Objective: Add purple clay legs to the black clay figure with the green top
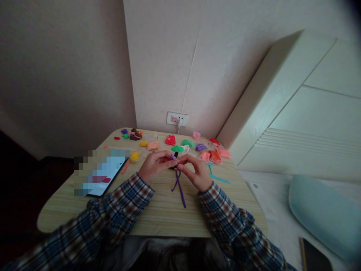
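A long purple strip of modelling clay (181, 192) hangs down from between my fingertips and crosses itself in a loose loop over the table. My left hand (154, 165) is closed, pinching the upper end of the strip between thumb and fingers. From the other side my right hand (196, 172) also pinches the strip, its fingertips touching or almost touching those of the left. Just behind the fingers is a small dark piece (176, 154), mostly hidden. Thin teal strips (220, 178) lie to the right of my right hand.
Packets of clay, among them red (170, 140), green (188, 143), purple (201, 147) and pink (223, 152), line the back of the wooden table (158, 222). A tablet (105, 177) lies at left, near a yellow lump (134, 156). A wall socket (177, 119) holds a plug.
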`<state>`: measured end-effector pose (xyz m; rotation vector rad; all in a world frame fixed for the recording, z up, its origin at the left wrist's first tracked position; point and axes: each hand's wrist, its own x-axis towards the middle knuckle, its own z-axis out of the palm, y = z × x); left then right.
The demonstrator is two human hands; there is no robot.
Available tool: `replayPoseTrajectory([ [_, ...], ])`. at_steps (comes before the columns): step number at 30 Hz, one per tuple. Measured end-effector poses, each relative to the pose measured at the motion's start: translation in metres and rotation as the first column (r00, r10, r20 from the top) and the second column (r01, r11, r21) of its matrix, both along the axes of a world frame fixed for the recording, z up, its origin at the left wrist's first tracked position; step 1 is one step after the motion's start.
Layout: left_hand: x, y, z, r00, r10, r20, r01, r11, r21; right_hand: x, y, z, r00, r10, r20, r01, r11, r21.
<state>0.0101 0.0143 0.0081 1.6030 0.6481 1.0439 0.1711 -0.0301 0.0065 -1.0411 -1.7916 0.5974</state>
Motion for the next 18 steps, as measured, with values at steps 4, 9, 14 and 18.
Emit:
replayPoseTrajectory([
  [4,0.0012,0.001,-0.0021,0.995,-0.094,0.029,0.096,0.992,-0.086,0.0022,0.0013,0.0013,0.99,0.03,-0.14,-0.028,0.999,0.017],
  [9,0.0036,0.0,-0.0048,0.971,-0.227,0.07,0.236,0.95,-0.206,0.0047,0.0038,0.0009,0.965,0.149,-0.214,-0.161,0.986,-0.036],
  [14,0.004,-0.0025,-0.0034,0.934,-0.33,0.135,0.356,0.879,-0.318,0.0045,0.0058,-0.0026,0.935,0.18,-0.306,-0.21,0.975,-0.071],
  [18,0.0029,-0.005,0.0006,0.911,-0.384,0.15,0.412,0.852,-0.323,0.0053,0.0066,-0.003,0.912,0.187,-0.364,-0.218,0.975,-0.046],
])
